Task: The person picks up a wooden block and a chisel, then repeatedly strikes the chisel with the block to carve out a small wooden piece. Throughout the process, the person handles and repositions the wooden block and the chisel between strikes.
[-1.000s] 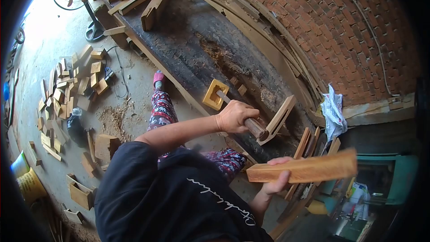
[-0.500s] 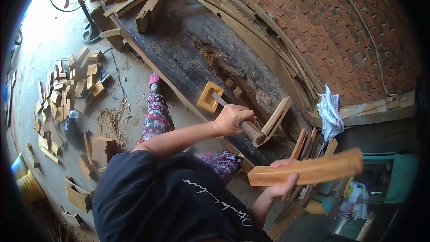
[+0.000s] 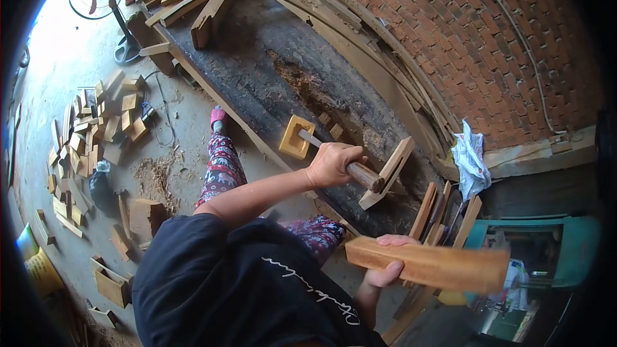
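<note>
My left hand (image 3: 335, 164) is closed around the wooden handle of a chisel (image 3: 365, 176). The chisel's metal blade points at a rectangular recess in a light yellow wood block (image 3: 289, 146) by the workbench edge; whether the tip touches the bottom is hidden. Lower right, my right hand (image 3: 385, 273) grips a long squared wooden block (image 3: 443, 265) near one end, and its far end is blurred. Just beyond the chisel handle, a slotted piece of wood (image 3: 393, 168) stands on the bench.
The dark workbench (image 3: 247, 83) bears wood shavings and planks. Cut wood blocks (image 3: 83, 148) lie heaped on the floor at left, near a standing fan (image 3: 122, 19). A brick wall (image 3: 463, 51) runs along the right. Several tools and wood strips (image 3: 440, 218) stand at the bench end.
The squared wooden block in my right hand has swung downward and slightly left, away from the chisel. My left hand keeps its hold on the chisel. The whole view has shifted slightly.
</note>
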Tool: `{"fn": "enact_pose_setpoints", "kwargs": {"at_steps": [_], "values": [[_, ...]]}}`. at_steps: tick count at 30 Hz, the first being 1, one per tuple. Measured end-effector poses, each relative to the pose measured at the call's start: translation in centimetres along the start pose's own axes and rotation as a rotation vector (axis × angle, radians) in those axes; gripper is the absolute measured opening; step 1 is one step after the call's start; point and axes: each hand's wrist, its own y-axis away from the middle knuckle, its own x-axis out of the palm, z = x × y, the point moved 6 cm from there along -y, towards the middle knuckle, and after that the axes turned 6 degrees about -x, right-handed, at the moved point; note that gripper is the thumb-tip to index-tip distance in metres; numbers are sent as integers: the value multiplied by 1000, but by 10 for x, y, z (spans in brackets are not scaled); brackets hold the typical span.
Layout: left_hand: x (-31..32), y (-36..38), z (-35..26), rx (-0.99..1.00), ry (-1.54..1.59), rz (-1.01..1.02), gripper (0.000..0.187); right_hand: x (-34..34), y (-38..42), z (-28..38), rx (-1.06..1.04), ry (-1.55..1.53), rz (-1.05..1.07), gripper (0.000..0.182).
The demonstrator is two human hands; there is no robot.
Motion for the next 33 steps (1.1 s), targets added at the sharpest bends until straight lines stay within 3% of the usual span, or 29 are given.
{"fn": "enact_pose_setpoints", "kwargs": {"at_steps": [1,2,3,6,7,9,10,15,17,24,26,29,31,33], "values": [[2,2,2,-35,-21,35,21,3,5,-5,-17,-16,-12,44],[3,3,5,-69,-45,68,17,10,8,-9,35,219,207,41],[1,2,7,-64,-46,63,17,-6,49,-63,205,295,542,51],[-7,-1,9,19,-54,97,18,8,48,-48,401,126,329,82],[-11,-3,9,18,-56,90,18,3,46,-43,253,162,284,83],[-14,2,4,72,-69,121,19,-16,57,-57,291,72,265,84],[-16,2,1,99,-39,112,19,-12,53,-54,215,35,229,81],[-29,-5,-3,114,47,-9,22,-11,68,-57,291,61,214,79],[-31,-8,2,105,64,-31,24,-13,82,-65,507,-52,245,88],[-39,-8,-10,49,57,22,24,12,56,-54,440,-67,216,81],[-32,-11,-14,15,102,248,20,21,35,-48,399,-35,190,80],[-29,-14,-24,-47,64,421,17,35,-2,-37,357,-14,162,73],[-25,-15,-25,34,144,428,22,49,-29,-27,196,-78,181,63],[-28,-16,-32,106,222,425,27,64,-45,-9,245,-161,128,63]]}}
